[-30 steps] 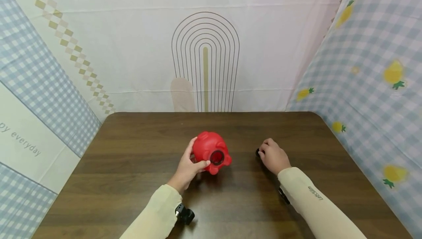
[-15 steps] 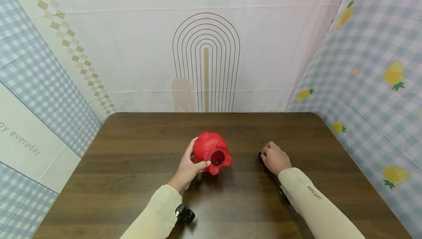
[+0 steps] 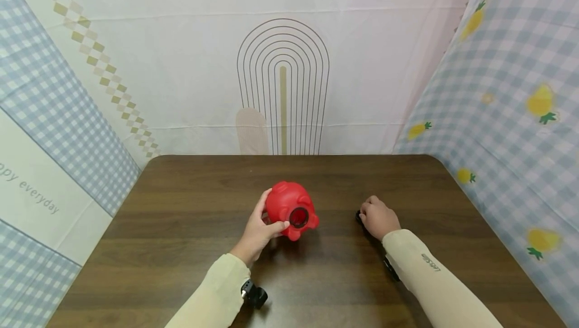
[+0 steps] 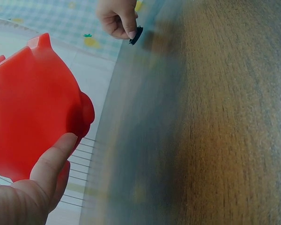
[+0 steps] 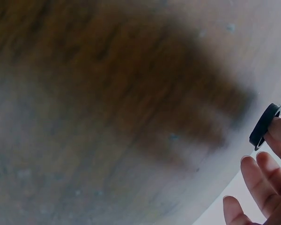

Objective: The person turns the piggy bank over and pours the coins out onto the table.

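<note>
A red piggy bank (image 3: 289, 200) is tipped on its side near the table's middle, its round dark-rimmed hole (image 3: 298, 217) facing the head camera. My left hand (image 3: 258, 227) grips it from the left, thumb by the hole. The left wrist view shows the smooth red body (image 4: 33, 108) with the thumb and a finger pressed along it. Off to the right, my right hand (image 3: 379, 217) pinches a round black stopper (image 5: 265, 126) by its edge. In the left wrist view this stopper (image 4: 136, 35) is held low over the wood.
The brown wooden table (image 3: 190, 187) runs back to a white patterned cloth (image 3: 194, 77). A blue checked cloth (image 3: 506, 117) hangs along the right side. A black wrist camera (image 3: 255, 295) sits on the left sleeve.
My right hand has shifted slightly right and nearer, with the stopper in its fingers. The piggy bank and my left hand stay in place.
</note>
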